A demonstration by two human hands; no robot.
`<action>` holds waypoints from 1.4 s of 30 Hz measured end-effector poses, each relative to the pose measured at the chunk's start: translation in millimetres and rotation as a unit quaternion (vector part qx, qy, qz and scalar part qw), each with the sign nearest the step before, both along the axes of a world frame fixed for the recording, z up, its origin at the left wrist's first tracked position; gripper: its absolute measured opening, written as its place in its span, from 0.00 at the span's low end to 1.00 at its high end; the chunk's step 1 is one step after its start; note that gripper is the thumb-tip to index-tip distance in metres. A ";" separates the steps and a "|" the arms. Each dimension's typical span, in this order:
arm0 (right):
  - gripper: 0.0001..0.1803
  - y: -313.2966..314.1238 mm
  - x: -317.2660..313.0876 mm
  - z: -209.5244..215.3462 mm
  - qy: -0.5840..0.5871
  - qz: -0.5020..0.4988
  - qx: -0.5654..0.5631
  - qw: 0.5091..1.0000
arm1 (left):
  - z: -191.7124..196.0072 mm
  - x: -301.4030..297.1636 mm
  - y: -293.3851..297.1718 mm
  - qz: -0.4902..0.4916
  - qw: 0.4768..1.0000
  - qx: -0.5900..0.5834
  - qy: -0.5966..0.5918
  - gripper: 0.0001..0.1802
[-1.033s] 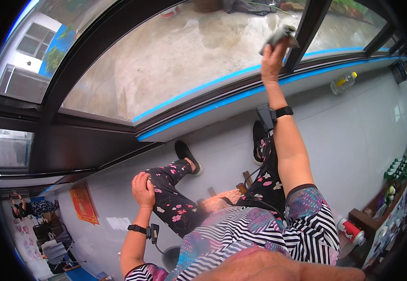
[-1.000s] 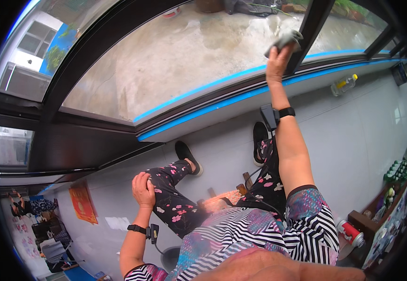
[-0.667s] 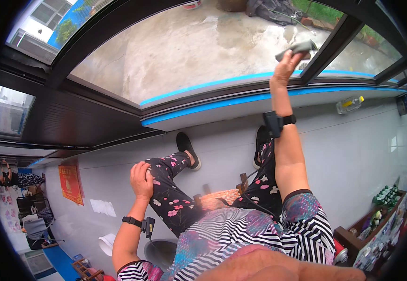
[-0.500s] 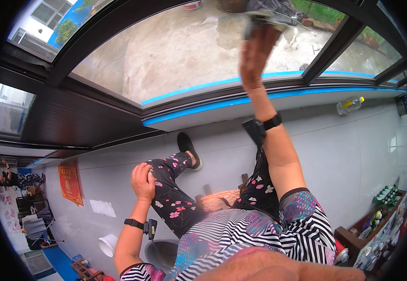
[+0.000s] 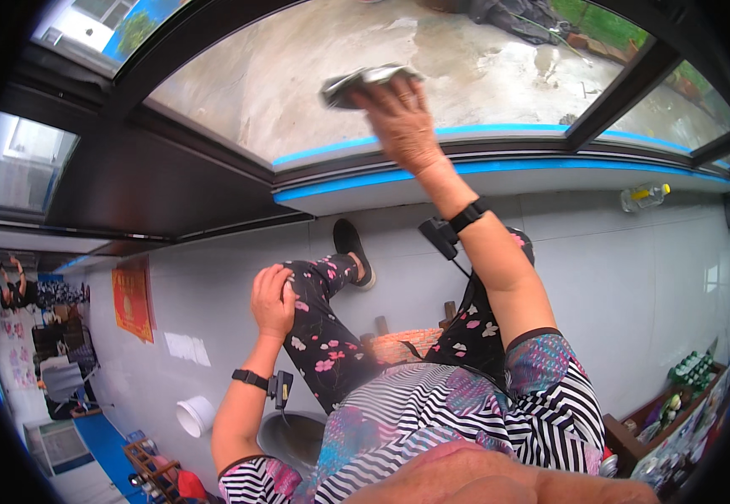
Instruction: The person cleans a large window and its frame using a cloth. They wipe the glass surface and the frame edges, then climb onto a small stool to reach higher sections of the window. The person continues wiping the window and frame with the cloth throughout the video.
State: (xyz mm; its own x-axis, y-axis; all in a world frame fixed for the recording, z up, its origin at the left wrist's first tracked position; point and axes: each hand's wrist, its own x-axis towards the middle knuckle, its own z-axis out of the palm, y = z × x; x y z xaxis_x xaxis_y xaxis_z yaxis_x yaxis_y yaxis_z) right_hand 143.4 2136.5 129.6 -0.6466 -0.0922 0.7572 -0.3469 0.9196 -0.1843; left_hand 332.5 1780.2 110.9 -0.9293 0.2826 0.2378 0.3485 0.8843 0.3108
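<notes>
My right hand reaches up to the window glass and presses a folded grey-and-white cloth flat against it, a little above the lower frame. Its fingers lie over the cloth, whose dark left edge sticks out past them. My left hand rests on my left knee with nothing in it, fingers laid over the flowered trousers. Each wrist wears a black strap with a small device.
A low stool with a woven orange seat is under me. On the tiled floor lies a clear bottle with a yellow cap. A grey bucket and a white container stand at lower left. Wooden crates hold bottles at right.
My right hand has swept the cloth left and down across the glass. My left hand stays on the knee. The whole view has shifted slightly.
</notes>
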 end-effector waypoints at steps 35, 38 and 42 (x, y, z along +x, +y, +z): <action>0.33 -21.3 0.6 -19.8 -0.019 0.026 -0.108 0.994 | 12.2 -4.0 5.5 -0.004 1.000 -0.003 0.031 0.12; 0.31 -54.1 3.2 -16.1 -0.064 0.064 -0.023 0.996 | 18.3 -3.2 9.5 -0.005 1.000 -0.006 0.023 0.12; 0.33 -48.9 3.8 -15.7 -0.061 0.033 0.026 0.997 | 22.6 -1.5 10.3 -0.013 0.999 0.000 0.033 0.12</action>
